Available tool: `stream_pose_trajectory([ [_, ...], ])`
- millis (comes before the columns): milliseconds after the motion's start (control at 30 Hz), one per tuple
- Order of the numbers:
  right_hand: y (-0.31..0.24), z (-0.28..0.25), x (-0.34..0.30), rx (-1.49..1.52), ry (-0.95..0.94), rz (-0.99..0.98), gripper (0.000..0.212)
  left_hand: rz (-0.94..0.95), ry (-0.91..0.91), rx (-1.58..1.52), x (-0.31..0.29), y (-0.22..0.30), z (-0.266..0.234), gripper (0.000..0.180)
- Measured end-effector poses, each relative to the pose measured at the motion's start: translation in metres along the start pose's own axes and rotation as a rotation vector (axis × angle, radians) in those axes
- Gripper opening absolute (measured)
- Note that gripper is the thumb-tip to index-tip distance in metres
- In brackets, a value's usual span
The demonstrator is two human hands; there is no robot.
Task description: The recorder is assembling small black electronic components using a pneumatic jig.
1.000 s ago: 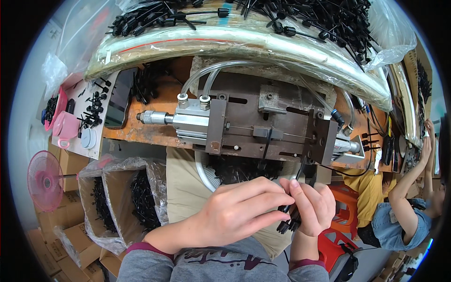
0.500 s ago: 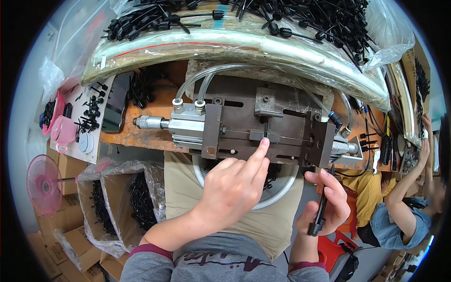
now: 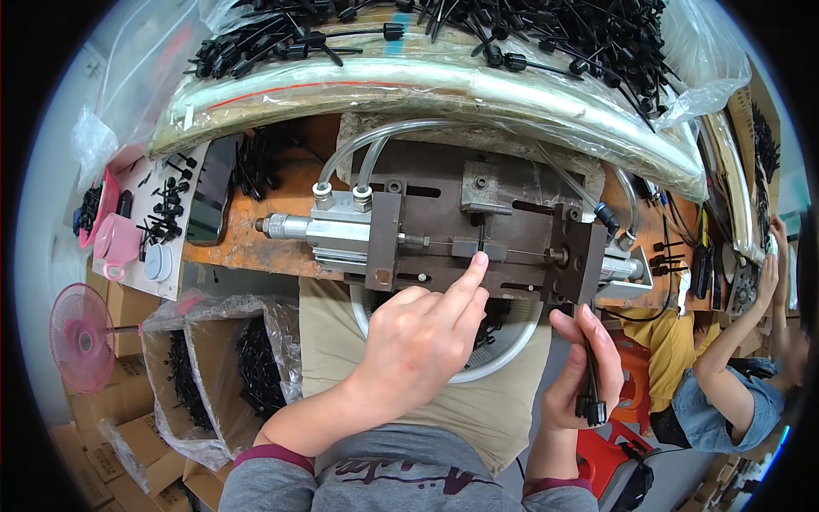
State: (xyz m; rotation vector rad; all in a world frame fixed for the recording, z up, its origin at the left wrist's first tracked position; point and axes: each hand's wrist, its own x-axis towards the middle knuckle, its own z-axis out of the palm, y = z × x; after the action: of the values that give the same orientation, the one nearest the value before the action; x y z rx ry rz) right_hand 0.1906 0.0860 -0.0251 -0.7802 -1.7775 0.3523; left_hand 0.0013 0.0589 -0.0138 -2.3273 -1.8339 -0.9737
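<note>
My left hand (image 3: pixel 418 346) reaches over the front of a dark metal clamping fixture (image 3: pixel 435 177). Its index finger is stretched out, the tip against a thin black stem (image 3: pixel 480 232) standing in a small metal block (image 3: pixel 465 248) at the fixture's middle; the other fingers are bent and hold nothing. Thin pins run to that block from an air cylinder (image 3: pixel 339 230) on the left and another cylinder (image 3: pixel 621 269) on the right. Below the fixture's right end, my right hand (image 3: pixel 589 375) is closed around black stemmed plastic parts (image 3: pixel 590 408), their ridged caps pointing down.
A heap of black stemmed parts (image 3: pixel 589 38) lies on a plastic-covered pad behind the fixture. A white-rimmed basket (image 3: pixel 503 363) sits in my lap. Lined boxes (image 3: pixel 205 375) of black parts and a pink fan (image 3: pixel 81 337) stand left. A co-worker's arm (image 3: pixel 734 328) is at right.
Both cylinders' rods have moved inward toward the middle block. My right hand has turned the black parts, and their caps now show more side by side. My left fingertip has stayed put.
</note>
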Motion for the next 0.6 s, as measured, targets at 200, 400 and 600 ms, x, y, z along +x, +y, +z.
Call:
stream_pose_trajectory([
  [200,0.001,-0.001,0.006,-0.186,-0.15,-0.196,0.028,-0.084,-0.031,-0.642,-0.006,0.01,-0.019,0.032],
  [400,-0.003,0.011,0.013,-0.253,-0.22,-0.317,0.033,-0.039,-0.027,-0.833,-0.014,0.018,-0.026,0.032],
  [600,0.006,0.001,0.008,-0.225,-0.173,-0.153,0.036,-0.029,0.126,-0.265,-0.012,0.007,-0.01,0.037],
])
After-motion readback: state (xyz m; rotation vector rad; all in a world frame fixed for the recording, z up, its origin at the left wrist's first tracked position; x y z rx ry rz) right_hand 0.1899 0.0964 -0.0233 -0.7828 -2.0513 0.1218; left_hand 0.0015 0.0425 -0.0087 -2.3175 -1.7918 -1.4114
